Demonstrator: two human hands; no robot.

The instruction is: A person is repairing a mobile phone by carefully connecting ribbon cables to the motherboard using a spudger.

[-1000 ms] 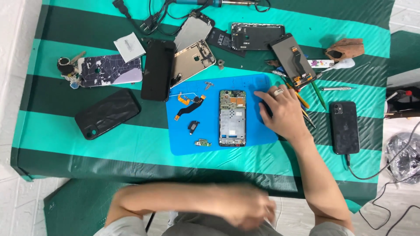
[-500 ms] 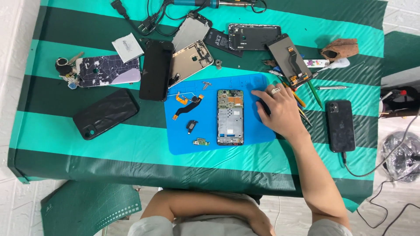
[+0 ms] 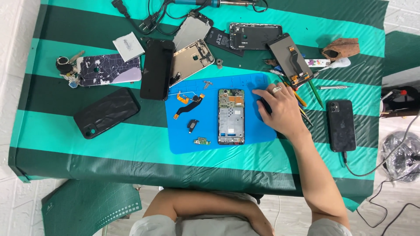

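While I sat over the tabletop [image 3: 109, 146], covered in a green-striped cloth, my right hand [image 3: 280, 109] rested palm down on the right edge of the blue work mat [image 3: 183, 140], fingers spread and loosely open over something small and dark that I could not make out, gripping nothing I could be sure of. My left hand [image 3: 258, 220] lay tucked in at my lap, and I could not tell whether it was closed. Just beside my right hand, in the middle of the mat, lay the opened phone frame [image 3: 231, 116], face up, circuit board bare at its top end. I judged it light, stiff and fragile, best taken by its long metal side edges and never by the exposed board. Left of it lay an orange flex cable [image 3: 189, 101], thin and floppy, likely to kink. A small white square packet [image 3: 127, 46] sat at the upper left, and a black phone [image 3: 341, 124] on a cable lay to the right.
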